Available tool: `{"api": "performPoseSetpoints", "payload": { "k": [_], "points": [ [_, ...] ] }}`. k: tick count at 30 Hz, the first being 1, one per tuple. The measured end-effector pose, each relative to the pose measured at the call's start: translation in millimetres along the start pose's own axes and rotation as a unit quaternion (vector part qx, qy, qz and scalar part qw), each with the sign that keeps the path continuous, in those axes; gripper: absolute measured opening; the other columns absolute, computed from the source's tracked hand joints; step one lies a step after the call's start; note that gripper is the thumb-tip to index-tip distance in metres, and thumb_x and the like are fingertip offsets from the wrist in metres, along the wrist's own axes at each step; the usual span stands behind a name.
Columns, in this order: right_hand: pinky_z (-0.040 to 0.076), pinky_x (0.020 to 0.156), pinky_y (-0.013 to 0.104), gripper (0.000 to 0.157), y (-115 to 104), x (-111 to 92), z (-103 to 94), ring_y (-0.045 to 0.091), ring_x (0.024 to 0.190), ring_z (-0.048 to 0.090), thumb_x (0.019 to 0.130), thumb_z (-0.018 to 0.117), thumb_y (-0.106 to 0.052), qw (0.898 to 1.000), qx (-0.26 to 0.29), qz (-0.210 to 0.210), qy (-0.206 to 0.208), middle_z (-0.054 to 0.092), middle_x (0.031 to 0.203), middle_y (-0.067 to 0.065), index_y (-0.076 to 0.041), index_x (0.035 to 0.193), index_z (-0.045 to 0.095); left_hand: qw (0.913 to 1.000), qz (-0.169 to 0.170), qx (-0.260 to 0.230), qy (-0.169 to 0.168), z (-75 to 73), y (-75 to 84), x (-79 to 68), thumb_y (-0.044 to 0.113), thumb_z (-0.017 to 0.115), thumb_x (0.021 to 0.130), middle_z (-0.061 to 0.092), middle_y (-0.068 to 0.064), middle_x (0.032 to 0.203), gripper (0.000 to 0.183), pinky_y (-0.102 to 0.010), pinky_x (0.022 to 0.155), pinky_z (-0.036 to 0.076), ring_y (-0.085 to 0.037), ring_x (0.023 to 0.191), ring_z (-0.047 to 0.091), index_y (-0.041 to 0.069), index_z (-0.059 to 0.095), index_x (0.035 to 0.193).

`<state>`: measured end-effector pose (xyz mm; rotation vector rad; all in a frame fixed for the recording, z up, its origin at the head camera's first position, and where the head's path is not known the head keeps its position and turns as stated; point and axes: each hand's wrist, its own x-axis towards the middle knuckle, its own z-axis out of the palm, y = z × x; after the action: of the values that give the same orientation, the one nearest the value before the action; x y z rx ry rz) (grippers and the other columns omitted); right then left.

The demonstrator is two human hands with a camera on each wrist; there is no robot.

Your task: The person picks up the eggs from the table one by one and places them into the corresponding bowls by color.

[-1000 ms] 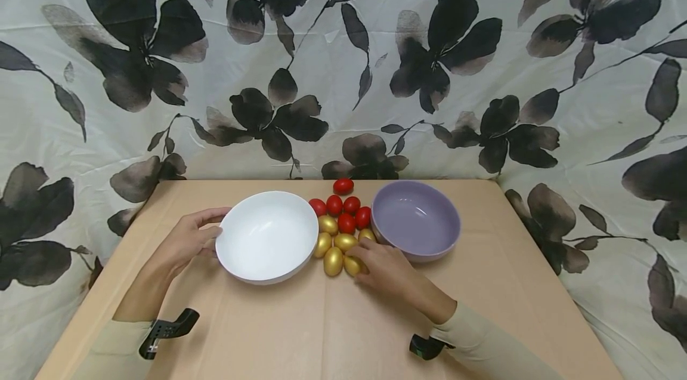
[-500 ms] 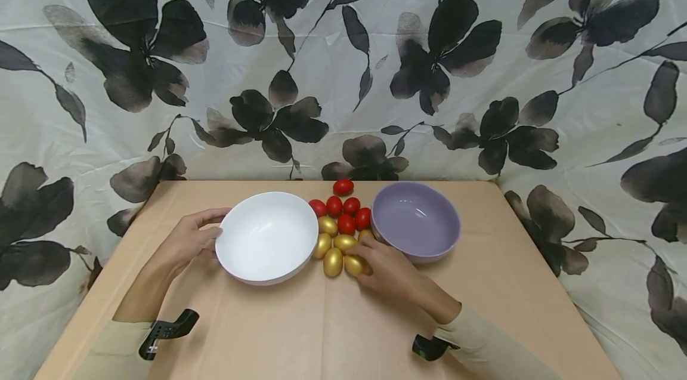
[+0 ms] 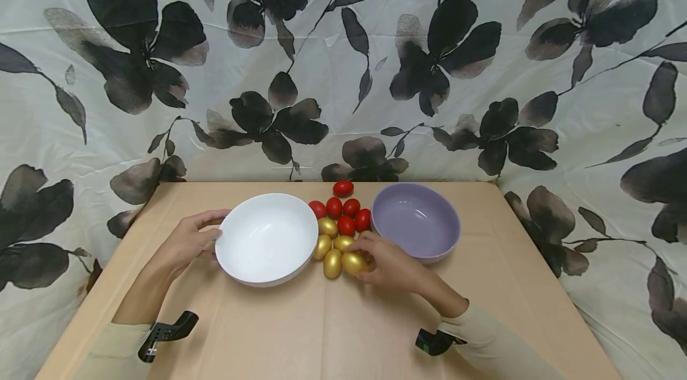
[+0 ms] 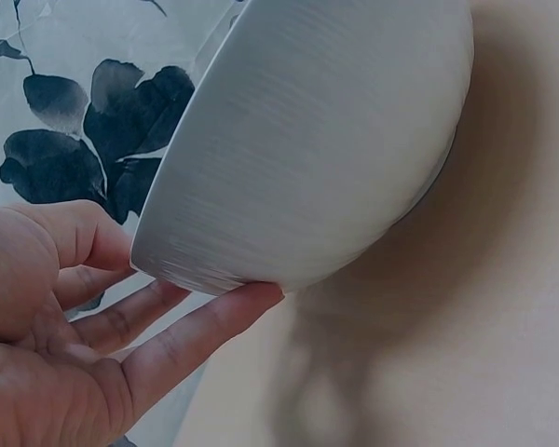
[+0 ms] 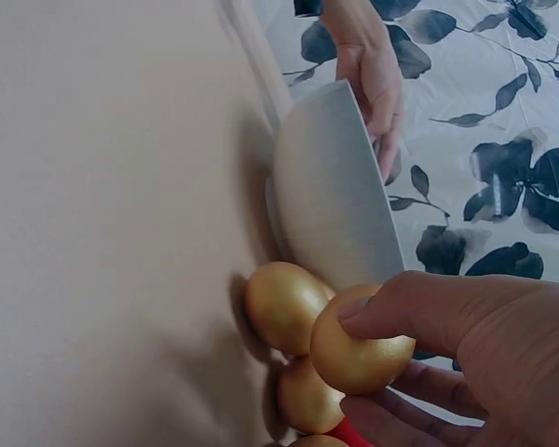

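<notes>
My left hand [image 3: 188, 241] holds the white bowl [image 3: 268, 240] by its left side; in the left wrist view its thumb [image 4: 88, 233] is at the rim and the fingers spread below the outer wall. Right of that bowl, my right hand [image 3: 390, 263] pinches a golden egg [image 5: 363, 340] between thumb and fingers. Other golden eggs [image 3: 333, 263] lie beside it, between the bowls. Behind them is a group of red eggs [image 3: 346, 225]. The far side of the pinched egg is hidden by the fingers.
A purple bowl [image 3: 415, 222] stands right of the eggs, just behind my right hand. The wooden table [image 3: 300, 332] ends at a back edge against a floral cloth [image 3: 343, 70]. One red egg [image 3: 343, 188] lies near that edge.
My right hand has shifted slightly right, and the golden egg in its fingers appears raised a little. The left hand and the white bowl have stayed put.
</notes>
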<state>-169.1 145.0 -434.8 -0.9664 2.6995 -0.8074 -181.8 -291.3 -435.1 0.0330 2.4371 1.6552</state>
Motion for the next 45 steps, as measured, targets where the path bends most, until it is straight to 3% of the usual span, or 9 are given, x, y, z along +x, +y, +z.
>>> {"api": "performPoseSetpoints", "payload": {
  "k": [13, 18, 21, 28, 36, 45],
  "points": [
    [0.059, 0.085, 0.027, 0.047, -3.1, 7.1, -13.4, 0.014, 0.105, 0.063, 0.083, 0.081, -0.014, 0.999, 0.054, -0.004, -0.009, 0.066, 0.122, -0.004, -0.013, 0.129, 0.067, 0.9996, 0.009, -0.022, -0.013, -1.9, -2.8, -0.3, 0.003, 0.054, 0.101, 0.043, -0.031, 0.145, 0.054, -0.047, 0.072, 0.063, -0.026, 0.1, 0.067, 0.003, 0.04, 0.153],
    [0.061, 0.086, 0.034, 0.05, -5.9, 9.6, -20.0, 0.019, 0.108, 0.063, 0.084, 0.079, -0.009, 0.994, 0.106, -0.003, -0.011, 0.065, 0.124, -0.001, -0.009, 0.132, 0.065, 0.9994, 0.012, -0.027, -0.018, -2.5, -3.4, -2.4, 0.003, 0.051, 0.101, 0.042, -0.03, 0.147, 0.055, -0.046, 0.073, 0.063, -0.02, 0.101, 0.065, 0.003, 0.039, 0.154],
    [0.061, 0.086, 0.031, 0.049, -7.5, 11.1, -24.4, 0.02, 0.108, 0.063, 0.084, 0.078, -0.007, 0.992, 0.126, -0.003, -0.015, 0.064, 0.123, -0.001, -0.009, 0.132, 0.065, 0.9993, 0.014, -0.027, -0.021, -2.5, -3.6, -3.2, 0.002, 0.05, 0.101, 0.042, -0.03, 0.148, 0.055, -0.046, 0.074, 0.063, -0.02, 0.104, 0.065, 0.003, 0.039, 0.154],
    [0.058, 0.086, 0.023, 0.046, -9.1, 15.2, -32.3, 0.012, 0.106, 0.061, 0.084, 0.078, -0.007, 0.994, 0.106, -0.016, -0.004, 0.063, 0.118, -0.007, -0.015, 0.128, 0.066, 0.9992, 0.017, -0.026, -0.024, -2.5, -4.4, -2.4, 0.001, 0.049, 0.1, 0.041, -0.03, 0.149, 0.054, -0.048, 0.075, 0.063, -0.025, 0.11, 0.062, 0.002, 0.04, 0.154],
    [0.059, 0.09, 0.035, 0.048, -13.1, 21.4, -42.2, 0.015, 0.109, 0.06, 0.085, 0.079, -0.008, 0.994, 0.11, -0.024, -0.005, 0.063, 0.122, -0.004, -0.015, 0.13, 0.065, 0.9994, 0.012, -0.026, -0.021, -2.4, -3.3, -2.4, 0.001, 0.05, 0.1, 0.041, -0.03, 0.149, 0.055, -0.048, 0.075, 0.063, -0.028, 0.112, 0.061, 0.002, 0.04, 0.154],
    [0.057, 0.095, 0.04, 0.048, -14.6, 29.0, -46.7, 0.015, 0.109, 0.058, 0.085, 0.081, -0.013, 0.994, 0.109, -0.018, -0.005, 0.064, 0.122, -0.007, -0.019, 0.13, 0.066, 0.9994, 0.021, -0.018, -0.019, -2.5, -2.5, -2.7, 0.001, 0.054, 0.099, 0.042, -0.03, 0.146, 0.056, -0.047, 0.072, 0.063, -0.03, 0.106, 0.063, 0.002, 0.041, 0.153]
  ]
}}
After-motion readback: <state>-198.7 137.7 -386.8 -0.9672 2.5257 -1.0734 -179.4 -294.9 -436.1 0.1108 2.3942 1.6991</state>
